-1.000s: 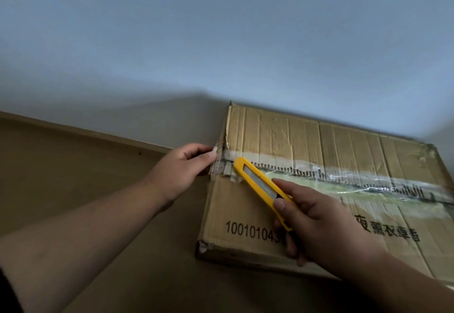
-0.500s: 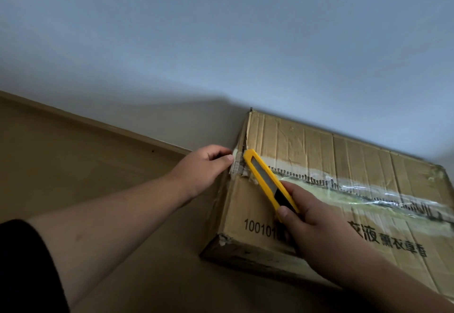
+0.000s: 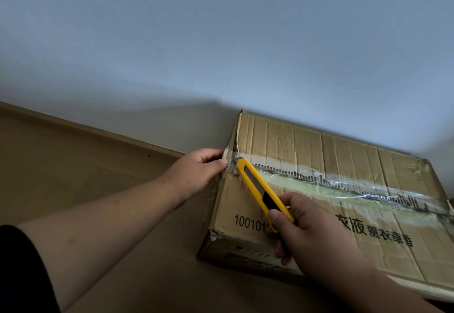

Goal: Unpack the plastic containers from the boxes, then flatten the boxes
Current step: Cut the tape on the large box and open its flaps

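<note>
A closed brown cardboard box [image 3: 307,145] lies on the floor against the wall, its top seam sealed with clear tape [image 3: 344,185]. Printed digits and characters run along its near flap. My right hand [image 3: 317,236] grips a yellow utility knife [image 3: 255,185], whose tip sits at the left end of the taped seam. My left hand [image 3: 199,172] presses on the box's left top edge, fingertips touching the tape end beside the knife tip. The box's contents are hidden.
The tan floor [image 3: 73,177] stretches to the left of the box. A pale wall [image 3: 221,42] rises right behind the box, with a baseboard strip [image 3: 98,131] along its foot.
The knife tip has slid left along the tape seam to the box's left edge, close to my left fingertips. My left hand stays on that edge; the view shifted slightly.
</note>
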The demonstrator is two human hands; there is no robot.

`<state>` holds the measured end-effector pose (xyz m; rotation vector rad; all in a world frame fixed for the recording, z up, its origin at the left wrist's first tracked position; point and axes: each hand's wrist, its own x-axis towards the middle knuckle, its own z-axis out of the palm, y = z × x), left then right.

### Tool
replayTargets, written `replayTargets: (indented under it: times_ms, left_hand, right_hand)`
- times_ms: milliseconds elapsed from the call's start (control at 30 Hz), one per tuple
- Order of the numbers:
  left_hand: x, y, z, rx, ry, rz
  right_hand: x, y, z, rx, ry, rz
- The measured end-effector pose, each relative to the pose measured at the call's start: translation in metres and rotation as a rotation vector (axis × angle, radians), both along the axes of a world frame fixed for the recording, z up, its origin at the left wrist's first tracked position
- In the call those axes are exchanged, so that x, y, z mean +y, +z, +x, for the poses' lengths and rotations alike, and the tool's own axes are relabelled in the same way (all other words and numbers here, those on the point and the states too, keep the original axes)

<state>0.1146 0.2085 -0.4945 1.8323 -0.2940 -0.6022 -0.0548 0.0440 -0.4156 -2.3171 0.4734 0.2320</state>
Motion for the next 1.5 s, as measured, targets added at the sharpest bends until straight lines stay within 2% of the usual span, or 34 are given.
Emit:
replayTargets:
  times_ms: [400,800,1233,1500]
  left_hand:
    - [0.001,-0.004,0.003,0.014,0.018,0.001]
    - [-0.005,-0.005,0.014,-0.014,0.029,-0.027]
    - [-0.009,-0.002,0.014,-0.078,-0.015,0.005]
    - [-0.010,-0.002,0.013,-0.063,0.041,-0.007]
  right_hand:
    - [0.009,0.012,0.007,0.025,-0.018,-0.159]
    - [0.032,0.027,0.022,0.040,0.135,-0.374]
    - [0.043,0.029,0.023,0.092,0.152,-0.287]
    - [0.046,0.027,0.007,0.090,0.148,-0.215]
